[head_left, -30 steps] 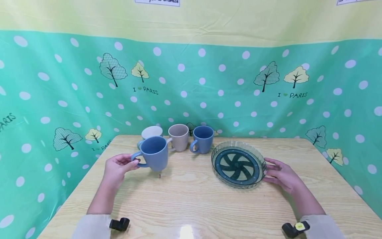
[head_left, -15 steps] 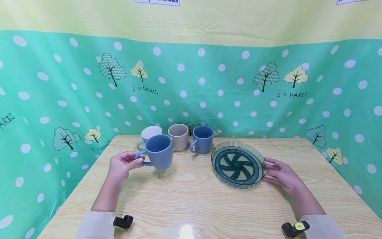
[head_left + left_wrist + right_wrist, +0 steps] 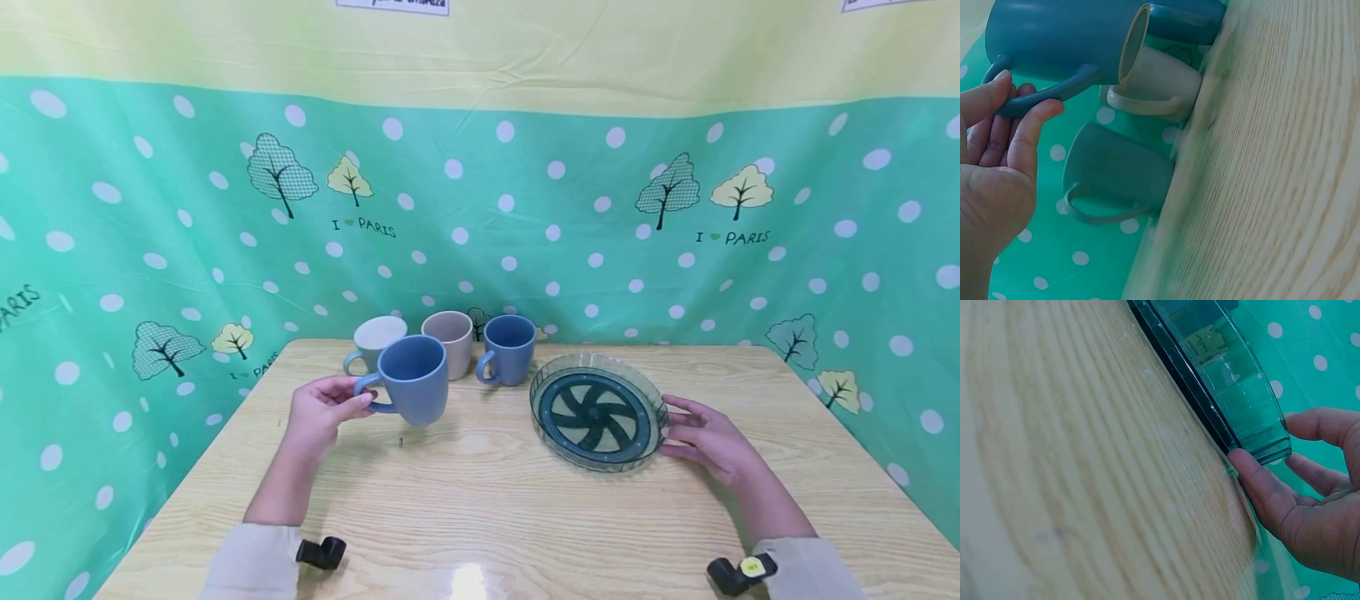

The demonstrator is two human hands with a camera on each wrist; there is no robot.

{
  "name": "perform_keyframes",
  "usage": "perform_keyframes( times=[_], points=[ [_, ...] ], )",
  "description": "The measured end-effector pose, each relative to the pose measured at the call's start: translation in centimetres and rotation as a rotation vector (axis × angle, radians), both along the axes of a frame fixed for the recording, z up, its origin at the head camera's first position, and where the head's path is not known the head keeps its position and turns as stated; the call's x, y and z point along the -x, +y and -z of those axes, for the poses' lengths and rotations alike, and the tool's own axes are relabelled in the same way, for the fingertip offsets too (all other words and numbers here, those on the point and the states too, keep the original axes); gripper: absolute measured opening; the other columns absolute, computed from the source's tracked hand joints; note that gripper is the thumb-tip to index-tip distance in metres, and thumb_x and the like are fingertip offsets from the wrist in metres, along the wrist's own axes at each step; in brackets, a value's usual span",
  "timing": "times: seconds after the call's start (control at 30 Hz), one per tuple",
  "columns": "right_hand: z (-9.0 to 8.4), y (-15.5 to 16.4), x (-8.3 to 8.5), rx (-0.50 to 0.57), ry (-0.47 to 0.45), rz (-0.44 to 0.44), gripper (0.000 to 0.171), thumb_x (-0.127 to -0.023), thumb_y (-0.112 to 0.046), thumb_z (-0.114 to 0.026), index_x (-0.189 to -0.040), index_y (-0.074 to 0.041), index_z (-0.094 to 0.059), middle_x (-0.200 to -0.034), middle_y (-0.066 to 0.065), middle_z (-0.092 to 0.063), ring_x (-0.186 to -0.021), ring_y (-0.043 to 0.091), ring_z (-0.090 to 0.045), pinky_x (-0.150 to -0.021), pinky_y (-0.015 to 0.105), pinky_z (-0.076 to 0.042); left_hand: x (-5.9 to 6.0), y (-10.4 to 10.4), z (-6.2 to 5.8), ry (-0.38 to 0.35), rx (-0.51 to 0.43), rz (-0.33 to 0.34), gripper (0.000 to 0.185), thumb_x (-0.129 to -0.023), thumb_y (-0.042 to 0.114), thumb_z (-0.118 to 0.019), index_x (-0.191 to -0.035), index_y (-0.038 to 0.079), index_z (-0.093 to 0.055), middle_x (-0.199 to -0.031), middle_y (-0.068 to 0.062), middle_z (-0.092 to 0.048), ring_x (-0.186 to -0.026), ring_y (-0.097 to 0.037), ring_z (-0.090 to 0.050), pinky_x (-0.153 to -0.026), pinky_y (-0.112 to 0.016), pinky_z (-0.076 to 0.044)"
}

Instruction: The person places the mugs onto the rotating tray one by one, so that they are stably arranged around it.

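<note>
My left hand [image 3: 318,417] pinches the handle of a blue mug [image 3: 417,383] and holds it upright above the table. In the left wrist view, thumb and fingers close round that handle [image 3: 1047,100], and the mug's pale base rim shows. My right hand [image 3: 701,437] is at the right side of a round, clear greenish tray [image 3: 648,387] with a dark swirl-patterned base. In the right wrist view, its fingertips hold the tray's wall [image 3: 1254,419] between base edge and upper rim. The tray sits on the table.
Behind the held mug stand a pale green mug [image 3: 375,337] and a pinkish-grey mug [image 3: 459,350]. A second blue mug [image 3: 512,354] is to their right, left of the tray. A green dotted curtain [image 3: 480,208] hangs along the back of the wooden table [image 3: 510,533].
My left hand has carried the blue mug to the right and slightly up, so it now overlaps the pinkish-grey mug in the head view. The right hand and tray stay put.
</note>
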State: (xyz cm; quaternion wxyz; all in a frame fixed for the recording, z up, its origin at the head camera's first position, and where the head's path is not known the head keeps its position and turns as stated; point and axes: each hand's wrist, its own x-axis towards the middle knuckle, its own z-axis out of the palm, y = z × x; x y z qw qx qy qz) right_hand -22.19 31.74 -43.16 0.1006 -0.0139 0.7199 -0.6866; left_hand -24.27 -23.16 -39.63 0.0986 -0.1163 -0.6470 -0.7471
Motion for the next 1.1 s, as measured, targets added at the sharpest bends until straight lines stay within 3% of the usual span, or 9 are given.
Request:
perform_keyframes(
  times=[0.37, 0.87, 1.1],
  points=[
    [0.1, 0.2, 0.1, -0.007, 0.010, -0.026, 0.076, -0.093, 0.005, -0.055, -0.153, 0.004, -0.009, -0.148, 0.041, -0.017, -0.109, 0.019, -0.060, -0.092, 0.041, -0.055, 0.0, 1.2, -0.5, 0.004, -0.020, 0.051, 0.019, -0.081, -0.014, -0.070, -0.092, 0.001, -0.073, -0.084, -0.007, -0.073, -0.074, -0.016, -0.071, -0.068, -0.033, -0.061],
    [-0.1, 0.0, 0.1, -0.007, 0.010, -0.029, 0.076, -0.093, 0.004, -0.056, -0.153, 0.005, -0.009, -0.148, 0.041, -0.018, -0.109, 0.021, -0.061, -0.092, 0.041, -0.056, 0.6, 3.3, -0.6, 0.007, -0.042, 0.118, 0.026, -0.081, -0.015, -0.069, -0.089, 0.009, -0.075, -0.082, -0.005, -0.073, -0.073, -0.015, -0.071, -0.068, -0.033, -0.061],
    [0.1, 0.0, 0.1, -0.019, 0.012, -0.029, 0.077, -0.093, 0.004, -0.057, -0.153, 0.005, -0.009, -0.148, 0.041, -0.018, -0.110, 0.021, -0.060, -0.092, 0.041, -0.056, 1.0, 4.3, -0.8, -0.004, -0.029, 0.125, 0.018, -0.081, -0.014, -0.070, -0.094, -0.003, -0.072, -0.081, -0.006, -0.072, -0.073, -0.015, -0.070, -0.069, -0.034, -0.062]
  ],
)
